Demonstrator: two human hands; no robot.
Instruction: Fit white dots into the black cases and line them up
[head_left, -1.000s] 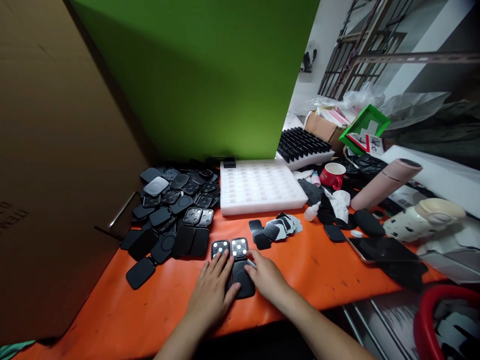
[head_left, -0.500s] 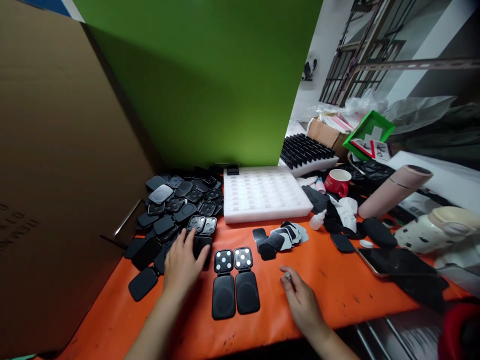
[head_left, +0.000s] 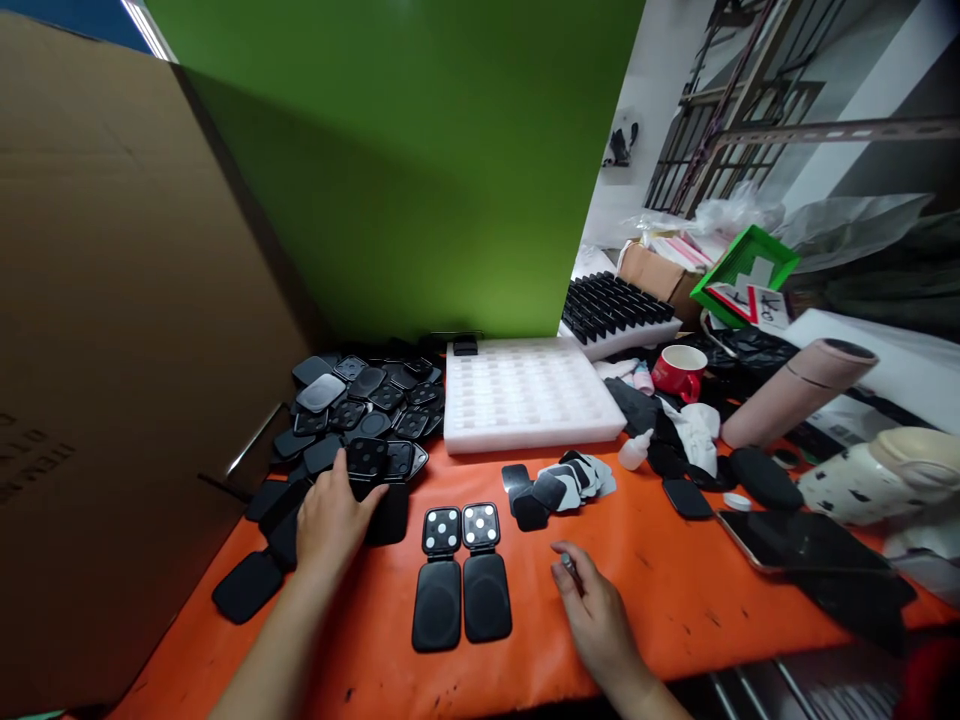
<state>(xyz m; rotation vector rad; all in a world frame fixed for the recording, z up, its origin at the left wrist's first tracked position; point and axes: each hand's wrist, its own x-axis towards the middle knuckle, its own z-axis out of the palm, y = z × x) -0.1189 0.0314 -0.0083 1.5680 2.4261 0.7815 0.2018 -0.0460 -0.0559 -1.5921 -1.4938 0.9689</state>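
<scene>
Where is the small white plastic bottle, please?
In the head view, the bottle is right of centre, by the front right corner of the nearer white foam tray.

A small gray stick [head_left: 568, 565] is held by the right hand [head_left: 600, 620]. The black pile [head_left: 367, 382] is touched by the left hand [head_left: 328, 522]. Two black cases [head_left: 487, 597] are laid open.

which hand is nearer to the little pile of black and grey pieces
Right. The right hand is on the pile's near side, slightly rightward and not touching it; the left hand is farther off to the left, at the heap of black cases.
</scene>
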